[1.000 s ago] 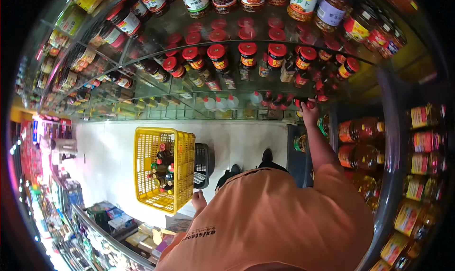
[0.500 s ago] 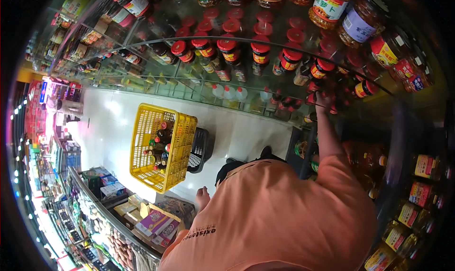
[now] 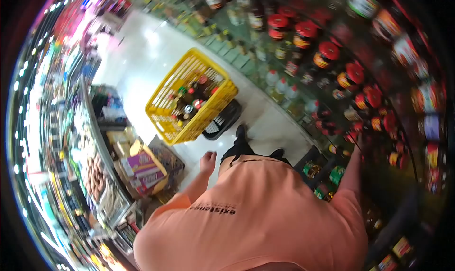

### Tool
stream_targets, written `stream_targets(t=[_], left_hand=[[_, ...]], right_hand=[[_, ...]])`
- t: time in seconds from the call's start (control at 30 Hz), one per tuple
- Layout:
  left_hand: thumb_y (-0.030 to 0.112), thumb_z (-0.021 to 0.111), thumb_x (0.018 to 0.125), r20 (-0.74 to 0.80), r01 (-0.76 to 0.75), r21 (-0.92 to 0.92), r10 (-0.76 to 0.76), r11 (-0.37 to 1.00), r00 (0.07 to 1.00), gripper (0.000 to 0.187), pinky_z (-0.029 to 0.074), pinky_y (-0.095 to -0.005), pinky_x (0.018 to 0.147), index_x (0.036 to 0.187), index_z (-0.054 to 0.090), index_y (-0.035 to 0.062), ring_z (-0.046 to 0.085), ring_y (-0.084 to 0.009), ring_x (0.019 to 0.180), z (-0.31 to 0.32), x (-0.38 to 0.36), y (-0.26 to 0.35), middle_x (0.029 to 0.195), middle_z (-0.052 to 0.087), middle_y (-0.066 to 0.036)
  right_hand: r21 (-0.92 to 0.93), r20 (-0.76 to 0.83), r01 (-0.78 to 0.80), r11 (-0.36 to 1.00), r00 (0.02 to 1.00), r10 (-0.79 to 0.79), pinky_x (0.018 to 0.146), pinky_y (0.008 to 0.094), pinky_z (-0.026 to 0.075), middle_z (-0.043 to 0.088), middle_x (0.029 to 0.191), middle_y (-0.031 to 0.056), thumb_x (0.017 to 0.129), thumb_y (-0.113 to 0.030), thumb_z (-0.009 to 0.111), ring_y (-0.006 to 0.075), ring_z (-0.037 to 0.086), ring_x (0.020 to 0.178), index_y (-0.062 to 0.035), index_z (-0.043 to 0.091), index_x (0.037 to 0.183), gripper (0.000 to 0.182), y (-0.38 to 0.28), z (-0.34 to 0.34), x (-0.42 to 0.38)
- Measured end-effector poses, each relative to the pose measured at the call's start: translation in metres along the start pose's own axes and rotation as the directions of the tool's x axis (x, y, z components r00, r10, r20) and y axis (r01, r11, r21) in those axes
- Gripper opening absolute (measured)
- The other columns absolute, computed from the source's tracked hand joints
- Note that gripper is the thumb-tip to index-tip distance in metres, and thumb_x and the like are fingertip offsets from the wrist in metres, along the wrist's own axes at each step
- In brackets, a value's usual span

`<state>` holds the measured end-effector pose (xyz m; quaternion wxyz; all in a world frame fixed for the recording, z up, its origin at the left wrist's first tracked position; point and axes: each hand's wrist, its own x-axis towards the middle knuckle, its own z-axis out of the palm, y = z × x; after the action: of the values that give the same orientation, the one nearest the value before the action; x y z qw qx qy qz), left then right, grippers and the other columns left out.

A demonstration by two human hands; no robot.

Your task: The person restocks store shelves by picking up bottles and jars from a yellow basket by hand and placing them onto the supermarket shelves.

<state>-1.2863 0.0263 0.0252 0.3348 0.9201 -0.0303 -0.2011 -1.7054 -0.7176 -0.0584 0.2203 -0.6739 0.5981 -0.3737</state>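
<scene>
My right hand [image 3: 356, 139] reaches into the dark glass shelf at the right, among red-capped jars [image 3: 373, 96]. Its fingers are blurred and lost against the red lids, so I cannot tell whether it grips one. Low at my other side, my left hand [image 3: 207, 161] hangs in the air with its fingers curled in and nothing in them. Ahead of it on the floor stands a yellow plastic basket [image 3: 226, 92], tilted in this view, with several dark bottles [image 3: 192, 98] inside. Clear jugs with pinkish caps [image 3: 280, 86] stand on a lower shelf level.
A black basket [image 3: 225, 121] is beside the yellow one. Glass shelving runs along the right, with larger labelled jars [image 3: 406, 50] on top. Open cartons [image 3: 144, 169] and a produce stand [image 3: 97, 171] line the left. Green-labelled containers [image 3: 337, 175] sit low by my right arm.
The whole view has swung round, so the basket and shelves appear rotated. My left forearm shows more, with the hand higher in view. The right hand is still in among the red-capped jars.
</scene>
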Motion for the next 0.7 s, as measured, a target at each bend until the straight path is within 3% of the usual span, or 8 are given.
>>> stream_targets(t=[0.1,0.2,0.23,0.27,0.33,0.4,0.63,0.7], left_hand=[[0.031,0.065,0.094,-0.168,-0.103,-0.04,0.095,0.994,0.981,0.032,0.052,-0.0403,0.071,0.092,0.068,-0.0009,0.069,-0.0315,0.075,-0.03,0.051,0.027,0.082,0.07,-0.021],[0.027,0.065,0.095,-0.326,-0.14,-0.013,0.128,0.99,0.937,0.026,0.051,-0.04,0.066,0.099,0.064,0.0014,0.067,-0.0281,0.07,-0.066,0.117,0.052,0.076,0.068,-0.015],[0.027,0.066,0.095,-0.295,-0.073,-0.099,0.041,0.992,0.955,0.028,0.051,-0.0395,0.067,0.106,0.062,0.0018,0.067,-0.0283,0.072,-0.08,0.139,0.063,0.08,0.068,-0.016],[0.026,0.066,0.094,-0.308,-0.082,-0.04,0.066,0.996,0.949,0.03,0.052,-0.04,0.07,0.112,0.059,0.0025,0.068,-0.0305,0.077,-0.083,0.171,0.047,0.084,0.069,-0.016],[0.031,0.07,0.089,-0.237,-0.049,0.021,0.052,0.999,0.97,0.045,0.053,-0.0436,0.081,0.124,0.056,0.0066,0.068,-0.0342,0.093,-0.089,0.227,0.024,0.099,0.068,-0.018],[0.033,0.071,0.087,-0.166,-0.02,0.104,0.038,0.994,0.985,0.051,0.053,-0.0454,0.086,0.13,0.055,0.0086,0.067,-0.0358,0.099,-0.102,0.264,0.019,0.107,0.068,-0.019],[0.039,0.072,0.08,0.231,0.16,0.646,-0.391,0.746,0.891,0.071,0.049,-0.0467,0.103,0.141,0.047,0.0135,0.058,-0.0385,0.125,-0.09,0.368,-0.037,0.135,0.058,-0.022],[0.04,0.07,0.082,0.364,0.036,0.657,-0.359,0.753,0.86,0.069,0.05,-0.0465,0.101,0.142,0.046,0.0142,0.063,-0.0375,0.119,-0.082,0.38,-0.06,0.127,0.064,-0.022]], right_hand=[[-0.617,0.042,0.182,0.765,0.979,-0.2,0.107,0.0421,0.042,0.051,0.146,0.0137,0.087,-0.039,0.073,0.0245,0.053,0.128,-0.0082,0.064,0.129,0.053,0.093,0.014,-0.021],[-0.05,0.033,-0.312,0.949,0.949,0.314,0.094,0.0434,0.048,0.062,0.123,0.0156,0.087,-0.034,0.073,0.0269,0.061,0.107,-0.0062,0.064,0.122,0.045,0.057,0.029,-0.139],[-0.438,0.509,-0.032,0.898,0.815,0.277,0.08,0.041,0.051,0.065,0.099,0.0122,0.087,-0.032,0.074,0.0246,0.062,0.087,-0.0051,0.065,0.111,0.037,0.016,0.025,-0.176],[-0.157,0.488,-0.687,0.709,0.57,0.661,0.071,0.0371,0.051,0.065,0.088,0.0079,0.087,-0.03,0.074,0.0197,0.061,0.079,-0.0039,0.066,0.099,0.03,-0.036,0.032,-0.225],[-0.124,0.841,-0.438,0.89,0.429,0.329,0.077,0.0375,0.053,0.063,0.098,0.0081,0.09,-0.022,0.064,0.0224,0.063,0.078,-0.0109,0.061,0.115,0.028,-0.029,0.043,-0.316],[-0.135,0.925,0.417,0.899,0.378,-0.036,0.074,0.0372,0.052,0.065,0.097,0.0122,0.091,-0.022,0.064,0.0224,0.064,0.08,-0.0071,0.064,0.105,0.021,-0.061,0.052,-0.383],[-0.175,0.891,0.196,0.965,0.449,0.071,0.083,0.0481,0.052,0.069,0.103,0.0171,0.089,-0.028,0.066,0.0343,0.066,0.092,-0.0084,0.07,0.105,0.026,-0.078,0.076,-0.488],[0.014,0.948,0.825,0.565,0.169,-0.269,0.071,0.044,0.054,0.068,0.096,0.0125,0.089,-0.025,0.068,0.0282,0.067,0.083,-0.0083,0.068,0.107,0.024,-0.142,0.062,-0.448]])
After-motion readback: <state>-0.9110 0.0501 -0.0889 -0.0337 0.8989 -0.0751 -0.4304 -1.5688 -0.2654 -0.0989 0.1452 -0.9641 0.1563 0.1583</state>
